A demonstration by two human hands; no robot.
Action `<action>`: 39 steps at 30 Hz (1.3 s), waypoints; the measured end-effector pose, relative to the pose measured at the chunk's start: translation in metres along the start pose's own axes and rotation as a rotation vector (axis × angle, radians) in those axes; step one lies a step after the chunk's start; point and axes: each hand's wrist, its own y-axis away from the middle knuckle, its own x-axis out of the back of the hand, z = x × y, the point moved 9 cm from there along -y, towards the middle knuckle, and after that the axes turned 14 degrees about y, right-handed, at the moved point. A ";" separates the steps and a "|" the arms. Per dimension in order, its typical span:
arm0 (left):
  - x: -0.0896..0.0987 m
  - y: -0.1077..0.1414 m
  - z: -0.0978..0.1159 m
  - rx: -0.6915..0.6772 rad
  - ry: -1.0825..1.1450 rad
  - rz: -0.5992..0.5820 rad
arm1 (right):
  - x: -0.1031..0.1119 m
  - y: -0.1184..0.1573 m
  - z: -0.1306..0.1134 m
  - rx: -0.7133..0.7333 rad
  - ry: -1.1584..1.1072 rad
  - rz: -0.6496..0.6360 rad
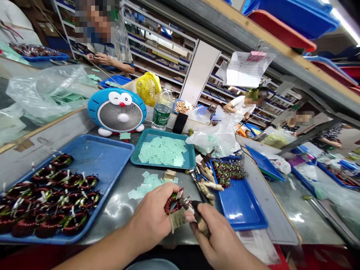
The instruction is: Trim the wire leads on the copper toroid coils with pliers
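My left hand (152, 212) is closed on a ring-shaped wire coil (170, 205), wound in dark red wire with short wire ends pointing right. A beige wrap (177, 220) covers one of its fingers. My right hand (221, 234) grips a dark hand tool that looks like pliers (196, 210); its jaws are at the coil's wire ends, partly hidden by my fingers. On the left, a blue tray (105, 150) bears several similar coils (74, 223). On the right, another blue tray (243, 204) holds rows of smaller coils (229, 172) with upright wire ends.
A teal tray (136, 157) bears pale green paper squares (163, 150); more lie loose before it. Wrapped-handle tools (208, 185) lie beside the right tray. Behind stand a blue cartoon-faced fan (94, 108), a water bottle (161, 112), a phone (180, 123) and plastic bags (219, 135). Other people work beyond.
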 end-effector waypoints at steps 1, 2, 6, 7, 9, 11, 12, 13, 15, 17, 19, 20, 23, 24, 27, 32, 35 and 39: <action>-0.002 -0.001 -0.001 0.013 0.023 0.006 | 0.002 0.001 0.002 -0.008 0.010 0.018; -0.004 -0.001 -0.002 0.027 0.051 0.011 | 0.004 0.002 0.004 -0.019 0.022 0.032; -0.013 -0.002 -0.014 0.108 0.134 0.048 | 0.003 -0.002 0.012 -0.072 0.113 -0.001; -0.013 -0.002 -0.018 0.129 0.136 0.064 | 0.000 -0.005 0.013 -0.085 0.142 -0.017; -0.013 -0.002 -0.026 0.162 0.129 0.092 | -0.009 -0.010 0.014 -0.112 0.169 -0.035; -0.012 -0.004 -0.033 0.178 0.122 0.098 | -0.017 -0.016 0.014 -0.150 0.154 -0.033; -0.010 -0.005 -0.034 0.180 0.115 0.096 | -0.020 -0.019 0.014 -0.169 0.141 -0.031; -0.008 -0.006 -0.035 0.181 0.110 0.092 | -0.021 -0.021 0.014 -0.181 0.132 -0.029; -0.004 -0.009 -0.035 0.179 0.103 0.077 | -0.018 -0.022 0.013 -0.164 0.107 -0.038; -0.002 -0.011 -0.034 0.182 0.102 0.028 | -0.009 -0.019 0.015 -0.116 0.054 -0.055; -0.003 -0.011 -0.032 0.195 0.116 -0.052 | 0.004 -0.012 0.023 -0.088 0.006 -0.034; -0.004 -0.010 -0.031 0.205 0.131 -0.099 | 0.011 -0.009 0.028 -0.082 0.002 -0.007; -0.012 -0.004 -0.028 0.240 0.207 -0.232 | 0.020 -0.002 0.036 -0.034 0.061 0.035; -0.015 -0.002 -0.027 0.257 0.242 -0.271 | 0.019 -0.001 0.036 -0.005 0.080 0.021; -0.024 0.003 -0.024 0.305 0.331 -0.352 | 0.013 -0.002 0.029 0.063 0.090 -0.033; -0.032 0.006 -0.015 0.296 0.309 -0.383 | 0.014 0.001 0.027 0.111 0.055 -0.018; -0.037 0.008 -0.009 0.232 0.332 -0.384 | 0.001 0.003 0.030 0.078 -0.086 -0.073; -0.038 0.014 -0.014 0.228 0.269 -0.374 | -0.031 0.008 0.027 -0.045 -0.431 -0.211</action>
